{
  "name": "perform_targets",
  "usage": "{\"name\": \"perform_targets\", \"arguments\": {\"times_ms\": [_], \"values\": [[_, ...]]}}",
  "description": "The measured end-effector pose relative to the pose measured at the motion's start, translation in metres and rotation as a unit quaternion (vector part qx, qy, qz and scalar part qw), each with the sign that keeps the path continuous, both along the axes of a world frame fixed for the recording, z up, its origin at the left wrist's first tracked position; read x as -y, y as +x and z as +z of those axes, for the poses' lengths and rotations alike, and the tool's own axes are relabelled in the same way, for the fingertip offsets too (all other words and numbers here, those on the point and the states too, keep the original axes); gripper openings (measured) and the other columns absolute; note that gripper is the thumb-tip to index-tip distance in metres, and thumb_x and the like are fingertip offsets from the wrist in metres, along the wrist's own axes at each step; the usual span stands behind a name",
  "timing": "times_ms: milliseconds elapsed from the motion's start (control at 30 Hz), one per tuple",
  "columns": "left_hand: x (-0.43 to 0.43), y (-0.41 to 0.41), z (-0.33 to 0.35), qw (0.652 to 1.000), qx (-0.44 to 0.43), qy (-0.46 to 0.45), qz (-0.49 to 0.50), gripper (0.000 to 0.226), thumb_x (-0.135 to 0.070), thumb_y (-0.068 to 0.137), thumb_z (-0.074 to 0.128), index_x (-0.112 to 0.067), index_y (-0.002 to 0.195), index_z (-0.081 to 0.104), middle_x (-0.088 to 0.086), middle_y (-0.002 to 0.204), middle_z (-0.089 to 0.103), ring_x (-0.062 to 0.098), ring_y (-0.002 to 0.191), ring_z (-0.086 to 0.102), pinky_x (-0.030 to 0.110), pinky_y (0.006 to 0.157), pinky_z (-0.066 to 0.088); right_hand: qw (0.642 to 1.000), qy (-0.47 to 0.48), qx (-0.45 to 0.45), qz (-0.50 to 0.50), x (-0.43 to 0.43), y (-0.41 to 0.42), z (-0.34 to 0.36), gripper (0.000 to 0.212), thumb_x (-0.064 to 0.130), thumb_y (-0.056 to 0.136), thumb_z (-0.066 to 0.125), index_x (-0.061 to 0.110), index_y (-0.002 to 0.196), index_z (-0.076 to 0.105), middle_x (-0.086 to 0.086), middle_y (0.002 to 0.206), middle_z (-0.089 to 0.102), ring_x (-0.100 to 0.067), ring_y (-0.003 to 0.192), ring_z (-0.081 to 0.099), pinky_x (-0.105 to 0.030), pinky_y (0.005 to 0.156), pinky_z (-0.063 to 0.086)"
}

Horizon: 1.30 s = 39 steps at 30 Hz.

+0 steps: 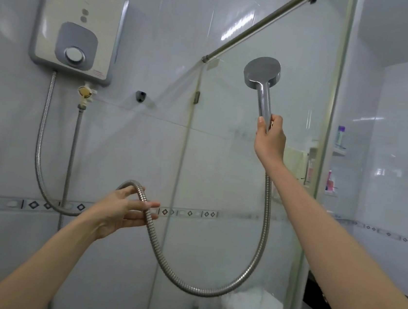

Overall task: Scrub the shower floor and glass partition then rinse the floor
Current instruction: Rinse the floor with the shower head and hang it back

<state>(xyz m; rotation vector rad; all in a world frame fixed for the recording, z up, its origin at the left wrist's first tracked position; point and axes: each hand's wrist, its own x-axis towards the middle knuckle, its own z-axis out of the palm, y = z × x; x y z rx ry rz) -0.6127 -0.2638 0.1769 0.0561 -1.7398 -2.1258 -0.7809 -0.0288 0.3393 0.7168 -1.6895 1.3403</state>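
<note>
The person stands inside the shower stall with both bare arms stretched out. The right hand (270, 136) is raised on the right, fingers (277, 122) clenched round the lower end of the chrome handle of the shower head (262, 72). The head is held upright above the fist, just in front of the glass partition (223, 156).

A ribbed metal hose (197, 293) drops from under that hand, swings down in a deep loop and climbs to the left hand (120, 208), lower and nearer the middle. There it arches over the top of the hand and crosses the fingers (137, 216). These are stretched out and relaxed, carrying the hose rather than gripping it. From this hand the hose dips away left and rises to the water heater (80, 26).

The heater hangs high on the far tiled wall (135, 146) at the left, a small light glowing near its top and a round knob low on its front. To its right a small dark bracket (141, 96) is fixed to the wall. A patterned border (14, 202) of diamonds runs across the tiles.

The partition stands along the right side, meeting the far wall. A metal bar (258, 26) slants from the wall up to the top of the glass. Beyond the glass, shelves (339, 150) on the far right hold a few bottles (340, 135), too blurred to read.
</note>
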Motion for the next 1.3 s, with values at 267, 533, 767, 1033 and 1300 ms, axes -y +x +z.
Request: {"name": "perform_targets", "arguments": {"times_ms": [267,533,767,1033,1300], "values": [[0.023,-0.009,0.010,0.999,-0.015,0.012,0.035,0.047,0.007,0.088,0.062,-0.011,0.129,0.047,0.018,0.102,0.075,0.034,0.079,0.075,0.035,0.064,0.063,0.998,-0.020,0.037,0.054,0.058,-0.052,0.042,0.023,0.036,0.101,0.038,0.014,0.107,0.042,0.002,0.079,0.050,-0.011,0.062,0.048,-0.028,0.055,0.042],[0.029,-0.022,0.006,0.998,-0.011,0.019,0.052,0.040,0.008,0.086,0.064,-0.017,0.116,0.052,0.020,0.103,0.074,0.036,0.085,0.074,0.038,0.073,0.062,0.988,-0.033,0.074,0.135,0.113,-0.091,0.064,0.019,0.036,0.099,0.041,0.019,0.108,0.042,-0.002,0.086,0.055,-0.015,0.070,0.052,-0.029,0.060,0.044],[0.029,-0.023,-0.013,0.998,-0.003,0.007,0.065,0.040,0.005,0.083,0.070,-0.018,0.110,0.052,0.022,0.109,0.072,0.035,0.082,0.074,0.037,0.070,0.062,0.985,-0.008,0.087,0.151,0.156,-0.115,0.047,0.019,0.040,0.097,0.044,0.023,0.106,0.042,-0.006,0.091,0.057,-0.018,0.073,0.052,-0.031,0.062,0.045],[0.040,-0.014,-0.047,0.996,0.030,0.029,0.077,0.056,0.006,0.086,0.066,-0.015,0.133,0.045,0.016,0.099,0.076,0.035,0.084,0.073,0.037,0.070,0.062,0.972,0.017,0.140,0.189,0.177,-0.120,-0.013,0.016,0.034,0.099,0.045,0.020,0.107,0.042,-0.001,0.085,0.054,-0.011,0.065,0.049,-0.022,0.056,0.041],[0.039,-0.012,-0.090,0.991,0.078,0.052,0.094,0.068,0.006,0.087,0.065,-0.014,0.145,0.036,0.015,0.099,0.076,0.034,0.084,0.074,0.036,0.067,0.062,0.960,0.032,0.193,0.201,0.180,-0.121,-0.088,0.019,0.033,0.099,0.045,0.018,0.111,0.046,0.001,0.078,0.054,-0.010,0.064,0.050,-0.022,0.053,0.037]]}}
